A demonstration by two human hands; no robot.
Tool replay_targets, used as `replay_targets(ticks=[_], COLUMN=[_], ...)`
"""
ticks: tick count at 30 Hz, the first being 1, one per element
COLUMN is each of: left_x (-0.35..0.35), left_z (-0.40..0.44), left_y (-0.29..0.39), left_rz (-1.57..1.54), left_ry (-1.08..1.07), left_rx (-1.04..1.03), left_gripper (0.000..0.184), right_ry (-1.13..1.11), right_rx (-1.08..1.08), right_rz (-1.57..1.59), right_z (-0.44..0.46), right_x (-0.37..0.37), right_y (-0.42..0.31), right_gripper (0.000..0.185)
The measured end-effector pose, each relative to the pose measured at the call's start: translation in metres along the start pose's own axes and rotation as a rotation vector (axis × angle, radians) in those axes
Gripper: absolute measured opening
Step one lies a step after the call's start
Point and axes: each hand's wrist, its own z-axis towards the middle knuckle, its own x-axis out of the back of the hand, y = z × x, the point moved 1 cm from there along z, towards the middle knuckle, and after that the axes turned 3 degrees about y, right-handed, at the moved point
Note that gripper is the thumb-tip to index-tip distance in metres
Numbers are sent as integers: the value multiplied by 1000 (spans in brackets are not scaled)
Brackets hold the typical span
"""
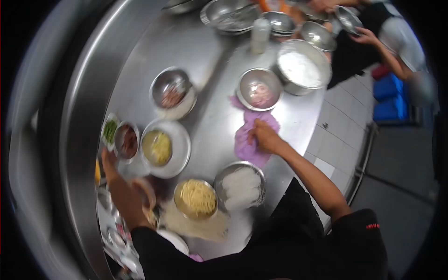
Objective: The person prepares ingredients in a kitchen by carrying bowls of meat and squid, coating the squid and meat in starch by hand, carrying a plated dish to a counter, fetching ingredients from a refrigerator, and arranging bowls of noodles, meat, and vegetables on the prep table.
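Note:
Bunched under my right hand (266, 135) is a purple cloth (249, 144), lying on the steel table; the fingers are closed on it. Just beyond the cloth stands a steel bowl (260, 88) with pale pink pieces inside. My left hand (108, 161) is at the table's left side, by a small white dish of chopped greens (110, 131) and a steel bowl of dark reddish meat (126, 141). Its fingers are blurred and partly hidden, so whether it grips the dish is unclear. Beside these, a bowl of yellow shreds (161, 149) sits on a white plate (181, 161).
Nearer me are a bowl of yellow strips (198, 198) and a bowl of white noodles (241, 186). Farther off stand a bowl of pinkish meat (172, 91), a squeeze bottle (260, 35) and a large pot of white contents (303, 65). Another person's hand (366, 36) holds a metal bowl.

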Motion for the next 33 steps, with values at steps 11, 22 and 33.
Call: replay_targets(ticks=[11,22,33], left_x=[12,-27,-326], left_z=[29,-133,-459], left_y=[-2,58,0], left_rz=[40,234,56], left_ry=[1,26,-203], left_rx=[9,-636,-370], left_gripper=[44,43,39], right_ry=[-60,236,376], right_rx=[-117,5,-393], right_rz=[37,343,826], right_z=[-3,-143,-356], right_x=[18,77,148], right_y=[-17,5,174], right_gripper=[25,36,17])
